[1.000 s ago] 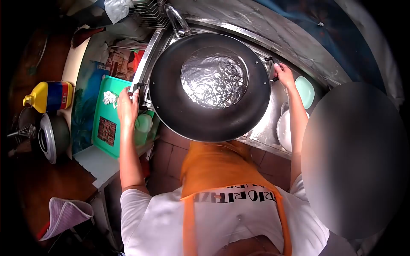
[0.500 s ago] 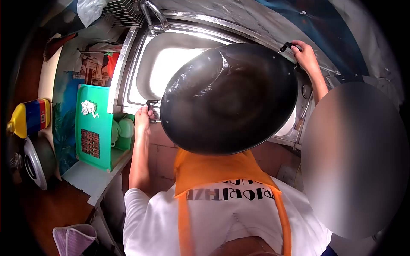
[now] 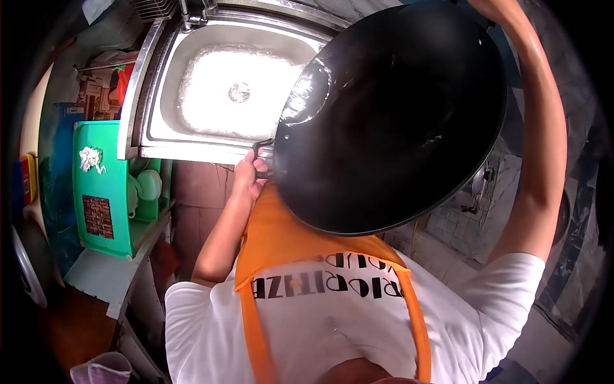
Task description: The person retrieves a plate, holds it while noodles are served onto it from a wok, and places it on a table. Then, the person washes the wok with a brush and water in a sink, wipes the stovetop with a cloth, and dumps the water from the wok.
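Note:
A large black wok [image 3: 390,128] hangs tilted in front of me, with some water glinting along its left inner side. My left hand [image 3: 248,171] is closed round the wok's left loop handle. At the top edge of the view, my right hand [image 3: 497,9] is at the far handle, closed on it, with its fingers partly cut off. Beyond the wok's left rim lies the steel sink [image 3: 173,115], its basin wet and brightly lit around the drain.
A metal faucet [image 3: 192,22] stands at the sink's back left corner. To the left is a green plastic rack [image 3: 105,137] with crumpled white material on it. A gas stove [image 3: 476,189] shows partly behind the wok at right. An orange apron [image 3: 281,224] hangs below the wok.
The wok has shifted right, away from over the sink, and tilts more steeply. Both hands moved with it, the right one up to the view's edge. More of the basin shows.

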Motion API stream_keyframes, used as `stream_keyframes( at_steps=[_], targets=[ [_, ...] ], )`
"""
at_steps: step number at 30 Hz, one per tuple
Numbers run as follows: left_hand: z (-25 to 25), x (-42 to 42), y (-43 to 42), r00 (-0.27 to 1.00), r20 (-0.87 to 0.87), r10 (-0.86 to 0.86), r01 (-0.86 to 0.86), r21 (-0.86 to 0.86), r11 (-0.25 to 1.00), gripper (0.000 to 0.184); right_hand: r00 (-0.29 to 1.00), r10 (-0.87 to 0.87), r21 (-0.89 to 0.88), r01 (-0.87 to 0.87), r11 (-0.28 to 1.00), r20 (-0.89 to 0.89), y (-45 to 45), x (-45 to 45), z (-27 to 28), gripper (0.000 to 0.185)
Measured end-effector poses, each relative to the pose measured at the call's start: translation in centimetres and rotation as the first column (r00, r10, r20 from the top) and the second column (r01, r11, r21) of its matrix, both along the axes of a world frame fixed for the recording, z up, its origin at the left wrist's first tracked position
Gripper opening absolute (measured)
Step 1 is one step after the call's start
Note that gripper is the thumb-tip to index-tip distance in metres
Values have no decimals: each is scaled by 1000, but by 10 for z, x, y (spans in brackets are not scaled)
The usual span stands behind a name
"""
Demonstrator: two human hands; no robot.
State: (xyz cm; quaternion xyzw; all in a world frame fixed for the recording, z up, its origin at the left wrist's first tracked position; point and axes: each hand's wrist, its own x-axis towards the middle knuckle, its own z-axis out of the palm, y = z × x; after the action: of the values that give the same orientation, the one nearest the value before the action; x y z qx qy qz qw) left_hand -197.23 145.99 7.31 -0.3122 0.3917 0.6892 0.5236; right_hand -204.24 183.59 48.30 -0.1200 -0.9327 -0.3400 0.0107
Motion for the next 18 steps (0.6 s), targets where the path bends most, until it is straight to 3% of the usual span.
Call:
stream_keyframes(
  at_steps=[2, 5, 6, 8, 13, 18],
  targets=[
    [1, 14, 10, 1000, 0, -25, 25, 55, 998, 25, 999, -24, 14, 24, 1000, -23, -22, -9, 14, 18],
    [14, 25, 29, 997, 72, -39, 39, 11, 999, 25, 995, 94, 89, -95, 992, 15, -54, -18, 25, 19],
    [15, 26, 31, 997, 77, -29, 24, 66, 998, 25, 998, 51, 107, -53, 993, 21, -55, -26, 26, 19],
    [21, 26, 37, 994, 95, -58, 56, 16, 998, 25, 999, -44, 149, 39, 988, 31, -62, -42, 28, 19],
    [-11, 40, 39, 982, 172, -73, 72, 12, 997, 31, 998, 25, 230, -37, 972, 52, -84, -59, 17, 13],
    [3, 39, 31, 977, 211, -33, 18, 73, 997, 34, 994, 78, 261, -95, 961, 74, -89, -76, 11, 10]
  ],
)
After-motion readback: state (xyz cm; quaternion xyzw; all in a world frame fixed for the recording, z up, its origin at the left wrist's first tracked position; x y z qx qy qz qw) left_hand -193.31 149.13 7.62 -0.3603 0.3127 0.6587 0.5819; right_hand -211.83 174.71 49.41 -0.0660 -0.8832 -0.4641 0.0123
